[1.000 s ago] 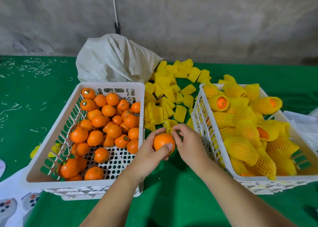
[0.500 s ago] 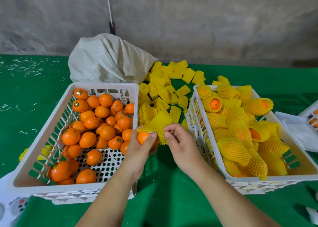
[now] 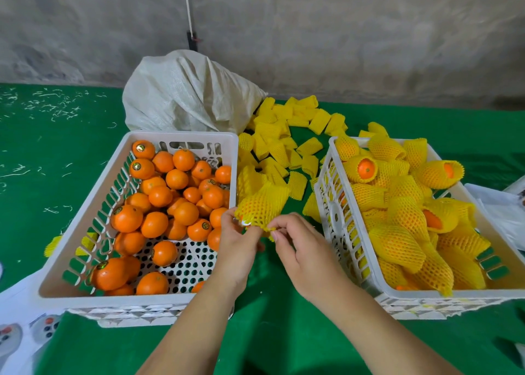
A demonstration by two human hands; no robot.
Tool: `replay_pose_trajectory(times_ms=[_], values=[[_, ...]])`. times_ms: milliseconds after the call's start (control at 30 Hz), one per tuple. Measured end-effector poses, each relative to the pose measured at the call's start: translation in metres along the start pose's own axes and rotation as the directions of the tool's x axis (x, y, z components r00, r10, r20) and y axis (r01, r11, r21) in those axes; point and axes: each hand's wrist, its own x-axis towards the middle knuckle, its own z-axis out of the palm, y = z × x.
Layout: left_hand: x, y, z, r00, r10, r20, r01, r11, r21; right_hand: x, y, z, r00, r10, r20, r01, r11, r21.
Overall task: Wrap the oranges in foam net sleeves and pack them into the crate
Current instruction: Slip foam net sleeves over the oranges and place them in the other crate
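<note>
Between the two crates, my left hand (image 3: 237,242) and my right hand (image 3: 298,247) pinch the near rim of a yellow foam net sleeve (image 3: 262,204). An orange fills the sleeve and shows only as a sliver at the opening by my left thumb. The white crate on the left (image 3: 85,224) holds several bare oranges (image 3: 159,195). In the white crate on the right (image 3: 335,212) lie several oranges wrapped in yellow sleeves (image 3: 403,218).
A heap of empty yellow sleeves (image 3: 284,139) lies on the green cloth (image 3: 284,332) behind and between the crates. A white woven sack (image 3: 187,93) sits at the back against a grey wall. White paper or plastic (image 3: 502,204) lies at the far right edge.
One second ago the orange was bare in my left hand. The sleeve has since been drawn over it, and it now covers almost the whole fruit.
</note>
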Motion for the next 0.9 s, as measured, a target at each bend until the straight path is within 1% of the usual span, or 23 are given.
replay_pose_trajectory(times_ms=[67,100,167,233,300,367,467,533,600,633,667,700,733,767,800,833,867,900], values=[[0.0,-0.005,-0.001,1.0,-0.002,0.025,0.0,0.999,0.042,-0.001,0.0,0.005,0.999,-0.005,-0.044,0.004,1.0,-0.005],[0.0,-0.006,-0.002,0.998,0.0,0.068,-0.002,1.0,0.03,-0.001,0.001,0.008,0.998,0.027,-0.054,-0.027,1.0,0.008],[-0.001,-0.005,-0.008,0.976,0.001,0.217,0.009,0.999,-0.046,-0.001,0.004,0.012,0.994,0.093,-0.049,-0.09,0.994,0.061],[-0.001,0.0,-0.016,0.939,0.001,0.343,0.027,0.997,-0.076,0.0,0.006,0.014,0.993,0.086,-0.086,-0.08,0.994,0.074],[-0.003,0.004,-0.02,0.925,0.001,0.381,0.016,0.999,-0.043,0.004,0.008,0.013,0.985,0.048,-0.167,-0.039,0.998,0.057],[-0.006,0.006,-0.016,0.946,0.026,0.323,-0.026,1.0,-0.003,0.01,0.009,0.009,0.974,0.014,-0.228,-0.012,1.0,0.013],[-0.01,0.004,-0.007,0.968,0.083,0.235,-0.093,0.995,0.03,0.017,0.01,0.001,0.963,-0.015,-0.268,0.002,0.999,-0.049],[-0.009,0.002,-0.003,0.978,0.113,0.177,-0.117,0.993,0.013,0.017,0.008,-0.002,0.961,-0.09,-0.263,0.068,0.994,-0.089],[-0.006,0.001,-0.002,0.985,0.134,0.107,-0.135,0.991,0.005,0.014,0.003,-0.001,0.957,-0.183,-0.227,0.156,0.979,-0.133],[-0.005,0.0,-0.002,0.986,0.141,0.085,-0.143,0.99,0.018,0.012,0.002,0.001,0.96,-0.198,-0.199,0.173,0.976,-0.135],[-0.004,-0.002,-0.002,0.987,0.146,0.07,-0.149,0.988,0.031,0.01,0.001,0.003,0.971,-0.17,-0.167,0.154,0.983,-0.104],[-0.004,-0.004,-0.003,0.986,0.153,0.06,-0.156,0.987,0.042,0.008,0.001,0.003,0.987,-0.093,-0.132,0.089,0.995,-0.035],[-0.004,-0.005,-0.004,0.984,0.171,0.048,-0.173,0.983,0.063,0.007,-0.001,0.002,0.993,0.029,-0.111,-0.022,0.997,0.068],[-0.003,-0.006,-0.006,0.978,0.203,0.041,-0.206,0.974,0.095,0.008,-0.003,0.002,0.977,0.182,-0.115,-0.156,0.966,0.205],[-0.003,-0.007,-0.007,0.969,0.241,0.049,-0.246,0.961,0.13,0.009,-0.004,0.002,0.929,0.345,-0.129,-0.279,0.888,0.366],[-0.003,-0.008,-0.009,0.958,0.277,0.073,-0.286,0.945,0.162,0.012,-0.004,0.002,0.868,0.487,-0.099,-0.375,0.772,0.514],[-0.004,-0.009,-0.01,0.946,0.305,0.109,-0.321,0.928,0.187,0.017,-0.003,0.005,0.823,0.568,0.002,-0.446,0.644,0.622],[-0.004,-0.011,-0.01,0.934,0.324,0.152,-0.351,0.912,0.211,0.02,-0.003,0.01,0.803,0.584,0.119,-0.501,0.555,0.664]])
